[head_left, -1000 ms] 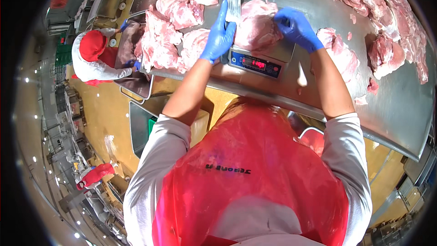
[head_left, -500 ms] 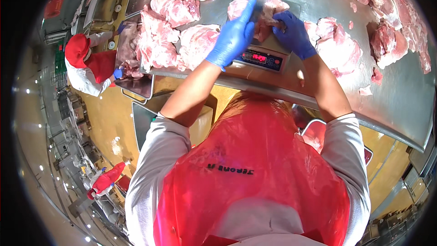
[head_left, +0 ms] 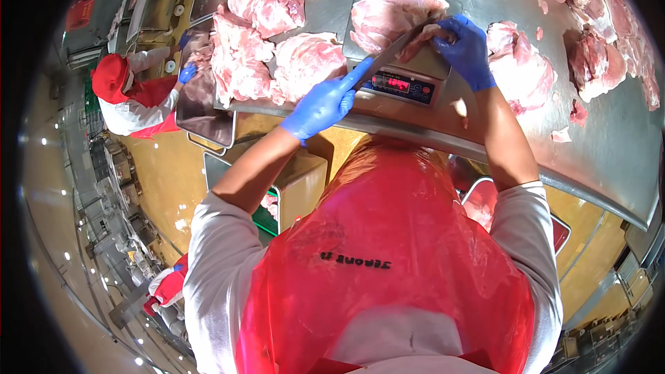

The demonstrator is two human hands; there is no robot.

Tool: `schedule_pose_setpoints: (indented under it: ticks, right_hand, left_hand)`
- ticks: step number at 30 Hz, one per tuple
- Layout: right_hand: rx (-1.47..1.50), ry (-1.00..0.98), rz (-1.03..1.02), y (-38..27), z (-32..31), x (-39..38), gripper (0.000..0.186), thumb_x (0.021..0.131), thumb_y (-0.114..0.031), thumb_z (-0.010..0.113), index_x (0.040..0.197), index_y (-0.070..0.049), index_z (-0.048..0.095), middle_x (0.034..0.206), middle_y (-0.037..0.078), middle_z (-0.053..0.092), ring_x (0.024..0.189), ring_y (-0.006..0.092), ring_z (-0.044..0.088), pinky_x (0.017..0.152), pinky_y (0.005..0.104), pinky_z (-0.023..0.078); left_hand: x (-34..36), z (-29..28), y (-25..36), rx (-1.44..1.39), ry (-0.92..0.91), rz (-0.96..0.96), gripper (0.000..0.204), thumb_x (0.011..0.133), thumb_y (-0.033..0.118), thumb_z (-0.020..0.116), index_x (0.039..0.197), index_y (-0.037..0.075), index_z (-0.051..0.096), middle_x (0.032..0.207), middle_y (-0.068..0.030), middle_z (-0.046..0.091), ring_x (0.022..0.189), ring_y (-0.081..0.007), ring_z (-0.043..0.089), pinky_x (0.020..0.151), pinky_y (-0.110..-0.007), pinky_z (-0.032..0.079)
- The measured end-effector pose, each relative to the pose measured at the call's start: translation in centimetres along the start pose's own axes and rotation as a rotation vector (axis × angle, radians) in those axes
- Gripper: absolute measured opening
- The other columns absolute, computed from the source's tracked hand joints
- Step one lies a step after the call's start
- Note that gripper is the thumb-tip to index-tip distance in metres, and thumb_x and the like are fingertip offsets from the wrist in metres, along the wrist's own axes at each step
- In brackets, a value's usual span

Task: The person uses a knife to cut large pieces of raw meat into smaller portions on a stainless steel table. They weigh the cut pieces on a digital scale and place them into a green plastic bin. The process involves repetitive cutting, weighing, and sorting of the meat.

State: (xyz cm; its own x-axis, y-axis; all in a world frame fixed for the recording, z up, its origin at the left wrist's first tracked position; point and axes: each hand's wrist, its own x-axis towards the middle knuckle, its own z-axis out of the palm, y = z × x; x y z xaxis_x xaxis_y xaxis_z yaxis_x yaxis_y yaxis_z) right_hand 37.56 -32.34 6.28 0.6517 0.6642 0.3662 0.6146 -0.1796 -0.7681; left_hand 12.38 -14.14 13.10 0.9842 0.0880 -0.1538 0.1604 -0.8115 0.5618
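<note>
Steel tabletop [head_left: 603, 159] sweeping across the upper frame, wide enough to give the raw meat cuts [head_left: 242, 62] at upper left their own ground beside the digital scale [head_left: 436, 73] at upper centre. On its platform sits a plump pink meat piece [head_left: 395, 10], seemingly placed there for firm, flat support. And here's the gloved right hand [head_left: 467, 48], fingers pinching a meat flap [head_left: 418, 43] by the piece's right side, probably to keep it steady; whether it's attached, I cannot tell. The gloved left hand [head_left: 320, 107] angles in opposite, fingers grasping the knife [head_left: 396, 48], index stretched forward, apparently for steering! Over at right, a pale scrap [head_left: 561, 136] lies alone.
</note>
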Motion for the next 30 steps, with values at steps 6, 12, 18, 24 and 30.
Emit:
schedule_pose_setpoints:
  ticks: [6, 12, 18, 24, 30]
  right_hand:
    - [0.008, -0.028, -0.144, -2.5, 2.7, -2.0, 0.023, 0.071, -0.01, 0.071, 0.095, -0.009, 0.069, 0.09, 0.011, 0.066, 0.082, 0.0287, 0.066, 0.071, 0.0347, 0.053]
    - [-0.056, 0.055, -0.123, -0.8, 0.5, -1.4, 0.022, 0.069, -0.006, 0.071, 0.09, -0.009, 0.069, 0.086, 0.011, 0.066, 0.075, 0.0293, 0.065, 0.069, 0.0369, 0.053]
    - [0.053, 0.158, 0.124, 0.7, -2.7, -2.7, 0.019, 0.066, -0.003, 0.072, 0.085, -0.008, 0.07, 0.079, 0.011, 0.065, 0.072, 0.0273, 0.064, 0.067, 0.035, 0.053]
    - [0.065, -0.157, -0.185, -5.6, 2.2, -4.5, 0.022, 0.068, 0.0, 0.071, 0.089, -0.006, 0.067, 0.088, 0.005, 0.067, 0.081, 0.0198, 0.066, 0.07, 0.0319, 0.052]
    - [0.211, 0.17, 0.17, -0.9, -5.1, -4.0, 0.022, 0.07, -0.005, 0.073, 0.091, -0.001, 0.068, 0.083, 0.005, 0.066, 0.075, 0.0104, 0.06, 0.07, 0.027, 0.051]
  left_hand:
    - [5.6, -1.5, 1.7, -0.052, 0.017, 0.21, 0.067, 0.087, 0.002, 0.048, 0.149, 0.019, 0.032, 0.094, -0.0226, 0.063, 0.079, -0.0407, 0.064, 0.07, -0.046, 0.052]
    - [8.7, 1.2, 0.1, 0.121, -0.012, 0.167, 0.07, 0.087, 0.005, 0.05, 0.151, 0.026, 0.03, 0.088, -0.0208, 0.062, 0.068, -0.0389, 0.062, 0.061, -0.047, 0.049]
    - [3.8, -3.2, -1.6, 0.334, -0.209, 0.126, 0.07, 0.087, 0.004, 0.048, 0.151, 0.027, 0.03, 0.084, -0.0221, 0.06, 0.068, -0.0393, 0.06, 0.062, -0.047, 0.048]
    - [7.5, -2.2, 0.1, 0.276, -0.243, 0.098, 0.07, 0.087, 0.003, 0.046, 0.15, 0.032, 0.032, 0.086, -0.0223, 0.061, 0.073, -0.0392, 0.061, 0.066, -0.048, 0.049]
    - [5.7, -2.1, -1.4, 0.109, -0.188, 0.118, 0.069, 0.085, 0.007, 0.055, 0.148, 0.027, 0.036, 0.089, -0.0233, 0.062, 0.078, -0.0396, 0.062, 0.073, -0.046, 0.05]
